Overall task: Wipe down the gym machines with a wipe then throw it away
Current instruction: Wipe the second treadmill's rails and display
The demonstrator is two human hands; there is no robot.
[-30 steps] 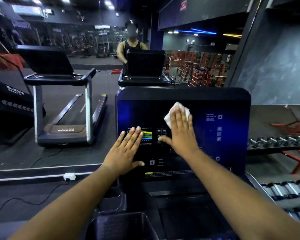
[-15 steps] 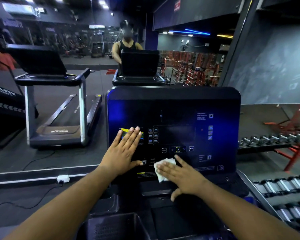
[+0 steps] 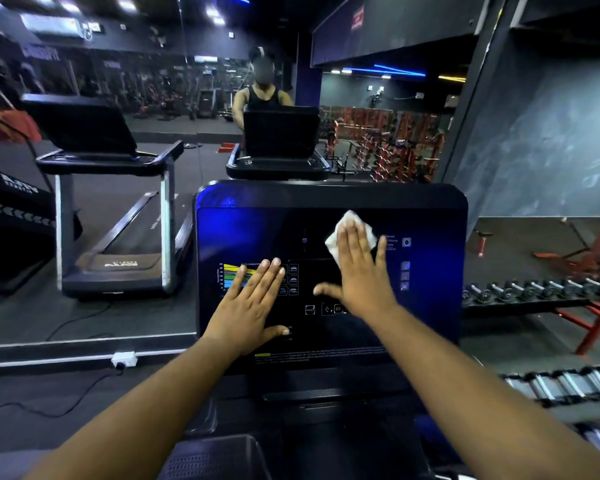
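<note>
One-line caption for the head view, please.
Right hand presses a white wipe flat on the treadmill console; left hand rests flat beside it.

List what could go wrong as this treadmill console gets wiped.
1. The left hand lies flat on the console over its buttons, so it might trigger a setting.
2. The right hand presses the wipe with flat fingers; it could slip free.
3. The area under the left hand may go unwiped.

right hand [image 3: 359,268] and wipe [image 3: 350,230] back up console, seemingly
</note>
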